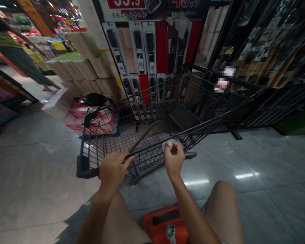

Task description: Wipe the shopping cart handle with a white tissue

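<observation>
A black wire shopping cart stands sideways in front of me, its basket bare inside. My left hand is closed around the cart's near top rail, close to the left corner. Farther right along that rail, my right hand pinches a crumpled white tissue against or just beside the wire side; I cannot tell whether the tissue touches the rail. The cart's handle lies at the far right.
An orange box-like thing is between my legs. Behind the cart hang packaged straps on a display rack. Stacked paper packs and pink boxes stand at left, a dark bag on top. A person walks at far left.
</observation>
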Demonstrator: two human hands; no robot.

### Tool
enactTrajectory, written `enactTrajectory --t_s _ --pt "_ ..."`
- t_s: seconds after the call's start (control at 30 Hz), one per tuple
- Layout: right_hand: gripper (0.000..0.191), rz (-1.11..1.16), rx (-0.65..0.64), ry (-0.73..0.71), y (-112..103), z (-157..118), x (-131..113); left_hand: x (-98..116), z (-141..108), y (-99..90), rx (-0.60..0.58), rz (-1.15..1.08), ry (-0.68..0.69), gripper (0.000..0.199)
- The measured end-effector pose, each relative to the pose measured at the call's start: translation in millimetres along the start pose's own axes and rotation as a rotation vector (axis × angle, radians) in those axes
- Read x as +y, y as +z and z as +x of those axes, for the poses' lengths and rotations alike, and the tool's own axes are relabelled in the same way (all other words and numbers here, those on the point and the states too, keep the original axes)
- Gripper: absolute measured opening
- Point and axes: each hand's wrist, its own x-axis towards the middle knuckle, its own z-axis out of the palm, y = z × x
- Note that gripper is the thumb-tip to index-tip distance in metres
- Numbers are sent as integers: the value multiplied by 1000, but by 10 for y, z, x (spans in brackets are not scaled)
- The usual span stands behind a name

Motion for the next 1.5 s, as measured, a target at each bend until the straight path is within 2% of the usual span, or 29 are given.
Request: enactTrajectory --t_s 0.2,0.37,0.47,0.67,0.77,0.93,1.13,1.23,1.3,1.4,1.5 --pt "3 -6 40 0 131 -148 -98 71 25 64 94 17 -9 27" --pt "7 -38 -39 -104 221 -298 -95 69 21 45 89 38 0 26" --pt "7 -36 -26 -127 257 -348 -71 73 22 42 77 33 -15 27" --pt "11 -83 -59 -235 192 -334 -100 99 21 35 51 25 -23 25" --pt "13 -74 -113 -328 191 -377 -135 106 16 29 49 29 -11 23" --pt "15 -78 -173 -423 262 -472 -65 92 7 53 126 63 65 19" --pt "14 -106 -264 -450 279 -443 56 38 22 100 55 70 29 22" --pt "13 -76 -277 -394 285 -461 138 27 47 120 21 75 7 26" --pt "14 -75 -290 -307 277 -502 239 32 60 137 24 84 -5 27" --pt "13 -87 -285 -119 230 -569 428 46 73 171 42 111 -22 27" --pt "3 -66 -187 108 182 -570 568 62 84 203 49 143 -27 28"
